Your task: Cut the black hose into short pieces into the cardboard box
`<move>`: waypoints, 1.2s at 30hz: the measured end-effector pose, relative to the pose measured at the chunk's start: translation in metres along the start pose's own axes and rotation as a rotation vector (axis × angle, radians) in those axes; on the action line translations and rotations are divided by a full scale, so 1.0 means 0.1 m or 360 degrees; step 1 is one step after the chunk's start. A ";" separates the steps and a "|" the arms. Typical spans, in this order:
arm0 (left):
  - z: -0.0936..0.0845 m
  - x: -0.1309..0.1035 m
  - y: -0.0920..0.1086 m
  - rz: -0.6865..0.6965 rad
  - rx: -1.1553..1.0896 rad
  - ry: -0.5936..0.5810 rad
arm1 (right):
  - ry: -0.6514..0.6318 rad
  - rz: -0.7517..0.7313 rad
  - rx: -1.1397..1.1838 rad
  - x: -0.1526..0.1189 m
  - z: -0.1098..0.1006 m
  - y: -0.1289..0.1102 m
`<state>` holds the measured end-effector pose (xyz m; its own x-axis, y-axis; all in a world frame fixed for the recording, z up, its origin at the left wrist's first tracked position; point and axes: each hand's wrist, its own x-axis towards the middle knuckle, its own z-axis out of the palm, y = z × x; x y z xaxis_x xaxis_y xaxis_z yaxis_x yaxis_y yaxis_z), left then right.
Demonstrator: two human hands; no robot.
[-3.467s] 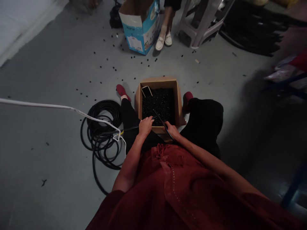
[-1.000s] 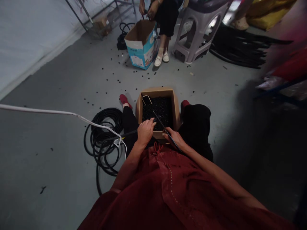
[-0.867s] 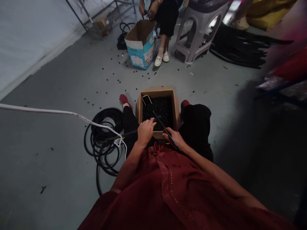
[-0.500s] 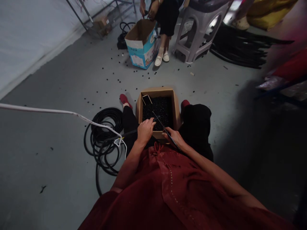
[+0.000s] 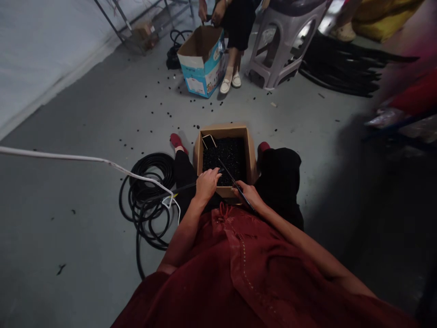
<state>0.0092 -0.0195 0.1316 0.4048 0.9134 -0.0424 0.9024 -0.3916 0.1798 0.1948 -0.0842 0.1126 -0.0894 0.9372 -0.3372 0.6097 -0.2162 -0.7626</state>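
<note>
My left hand is closed around a black rubber hose, which runs in from a loose coil on the floor to my left. A short dark end of it pokes out by my fingertips. In my closed right hand is a long, thin, dark blade, pointing up and left, its tip close to that hose end. Whether it is a knife or scissors I cannot make out. Both hands are over the near edge of a cardboard box holding many small black pieces.
A black hose coil and a white cord lie at left. Across from me, a co-worker's hands are above a blue-and-white box. A grey stool and a heap of black strips stand behind. Black bits dot the floor.
The blade has shifted very slightly against the hose end, and a small black bit shows on the floor near the box's far left corner. Both hands stay almost in place.
</note>
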 end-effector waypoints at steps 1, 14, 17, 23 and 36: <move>0.01 0.00 0.00 0.0013 -0.0003 0.0008 | 0.0010 0.0016 0.0016 0.00 0.00 0.00; 0.15 -0.04 0.15 0.0068 -0.0404 -0.0129 | 0.0144 0.0108 0.0896 0.05 -0.07 -0.03; 0.19 -0.06 0.19 0.0092 -0.0495 -0.0135 | 0.0160 0.0089 0.1066 0.10 -0.05 -0.06; 0.21 -0.09 0.19 0.0204 -0.0495 -0.0084 | 0.0217 0.0000 0.1221 0.17 -0.04 -0.10; 0.05 -0.11 0.14 0.0117 -0.0590 -0.0132 | 0.0268 0.0018 0.1076 0.25 -0.23 -0.16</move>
<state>0.0181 -0.0360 0.1299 0.4906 0.8664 -0.0932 0.7623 -0.3748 0.5277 0.2011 -0.0512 0.1296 0.0706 0.9518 -0.2986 -0.0191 -0.2980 -0.9544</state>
